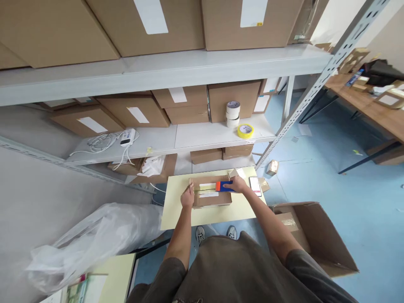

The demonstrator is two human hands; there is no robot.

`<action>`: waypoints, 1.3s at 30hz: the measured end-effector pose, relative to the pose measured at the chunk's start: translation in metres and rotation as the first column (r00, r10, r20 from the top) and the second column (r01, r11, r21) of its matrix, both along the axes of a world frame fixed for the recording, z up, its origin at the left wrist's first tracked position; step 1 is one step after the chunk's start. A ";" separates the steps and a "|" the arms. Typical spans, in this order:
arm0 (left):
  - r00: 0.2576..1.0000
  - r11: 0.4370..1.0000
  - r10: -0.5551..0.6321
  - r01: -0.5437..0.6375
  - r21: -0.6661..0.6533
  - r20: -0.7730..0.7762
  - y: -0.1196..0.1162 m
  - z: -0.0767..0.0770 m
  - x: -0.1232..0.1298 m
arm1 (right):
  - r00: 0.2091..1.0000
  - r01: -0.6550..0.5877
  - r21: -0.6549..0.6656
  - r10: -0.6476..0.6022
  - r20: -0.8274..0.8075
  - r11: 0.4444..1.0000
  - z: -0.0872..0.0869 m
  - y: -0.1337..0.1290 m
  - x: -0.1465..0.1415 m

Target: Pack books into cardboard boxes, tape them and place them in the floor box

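On the small pale yellow table (176, 216) lies a cardboard box (212, 203) with a lengthwise seam on top and white strips along both sides of it. At the box's left end, my left hand (188, 196) grips the edge with its fingers closed. My right hand (237, 184) is closed on a flat blue-and-orange tool (223, 186), held over the right part of the box top. The tool's orange end points left along the seam. Its exact kind is too small to make out.
A phone (255, 186) lies at the table's right end. Behind stands a metal shelf (202, 138) with boxes, tape rolls (232, 114), yellow tape (245, 131) and a power strip (128, 137). An open carton (328, 240) sits on the floor at right; plastic wrap (104, 235) hangs at left.
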State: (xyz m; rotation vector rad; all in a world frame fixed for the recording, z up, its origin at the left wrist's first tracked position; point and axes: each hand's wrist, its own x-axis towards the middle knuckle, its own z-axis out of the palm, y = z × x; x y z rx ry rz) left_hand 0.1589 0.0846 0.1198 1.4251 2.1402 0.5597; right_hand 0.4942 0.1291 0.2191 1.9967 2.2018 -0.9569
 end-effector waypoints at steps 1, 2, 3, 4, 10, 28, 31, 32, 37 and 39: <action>1.000 1.000 -0.006 0.006 -0.015 -0.021 0.000 0.000 0.000 | 1.000 -0.004 0.006 0.004 0.016 1.000 0.001 -0.002 0.012; 0.999 1.000 -0.012 0.011 -0.024 -0.037 0.001 0.000 0.000 | 1.000 -0.006 0.011 0.006 0.028 1.000 0.003 -0.003 0.025; 0.999 0.999 -0.016 0.015 -0.029 -0.048 0.001 0.001 0.000 | 0.999 -0.004 0.014 0.003 0.040 1.000 0.003 -0.005 0.040; 0.998 0.999 -0.019 0.018 -0.027 -0.056 0.001 0.001 0.000 | 0.998 0.005 0.014 -0.006 0.056 1.000 0.003 -0.007 0.054; 0.998 0.999 -0.031 0.032 0.012 -0.056 0.003 0.002 -0.001 | 0.989 0.084 0.018 -0.086 0.123 0.996 -0.008 -0.014 0.130; 0.974 0.999 -0.006 -0.005 0.048 0.225 0.008 -0.031 -0.097 | 0.981 0.186 0.075 -0.182 -0.060 0.980 0.012 -0.023 0.001; 0.978 1.000 0.003 0.000 -0.014 0.209 0.011 -0.035 -0.127 | 0.983 0.173 0.115 -0.164 -0.089 0.978 0.036 -0.019 -0.056; 0.977 1.000 -0.003 0.009 -0.027 0.212 0.014 -0.033 -0.136 | 0.985 0.164 0.126 -0.155 -0.077 0.978 0.044 -0.017 -0.075; 0.952 0.998 0.058 -0.065 0.015 0.300 0.029 0.003 -0.171 | 0.996 0.083 0.114 -0.086 0.016 0.990 0.081 -0.008 -0.172; 0.906 0.996 0.025 -0.059 0.068 0.423 0.029 0.024 -0.179 | 0.998 0.040 0.106 -0.045 0.044 0.994 0.089 -0.006 -0.211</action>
